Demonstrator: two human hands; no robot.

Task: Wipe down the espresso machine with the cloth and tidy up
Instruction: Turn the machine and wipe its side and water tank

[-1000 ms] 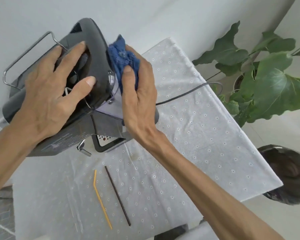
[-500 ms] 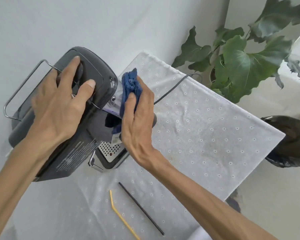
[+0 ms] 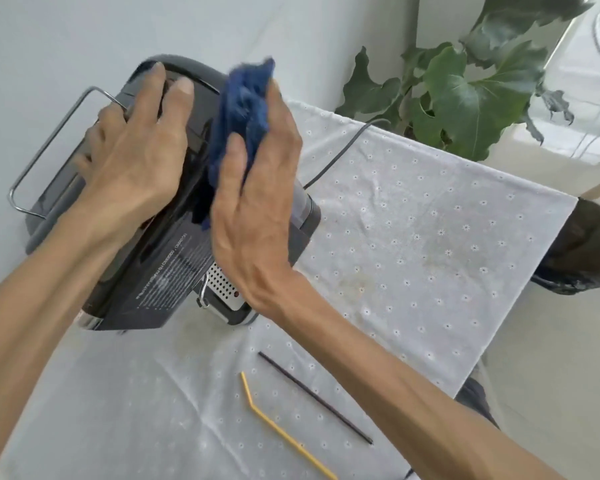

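Espresso machine [image 3: 167, 271], dark grey, stands on white eyelet tablecloth [image 3: 413, 244] toward the table's left-rear, close to the wall. White print on its near side panel, too blurred to read. Perforated metal drip tray [image 3: 222, 289] shows at its lower front, partly hidden by the right wrist; cannot tell if anything sits in the tray. Chrome wire rail [image 3: 49, 147] sticks out on the machine's left side.

Left hand [image 3: 136, 157] lies flat on the machine's top, fingers spread and straight, pressing down, holding nothing. Right hand [image 3: 257, 188] holds a crumpled blue cloth [image 3: 243, 109] against the machine's upper front edge; thumb and fingers curl round the cloth, bunched fabric sticking up past the fingertips. Cloth touches the machine's glossy top-front corner.

Grey power cord [image 3: 340, 154] runs from behind the machine across the tablecloth toward the back right edge. Yellow bent straw [image 3: 274, 424] and thin dark stick [image 3: 312, 396] lie side by side on the cloth in front of the machine, near but not touching each other, apart from the machine.

Green leafy plant [image 3: 465, 91] stands behind the table's right rear corner; its pot is hidden by leaves and table. Dark round container [image 3: 586, 247] sits on the floor off the table's right edge; contents not discernible.
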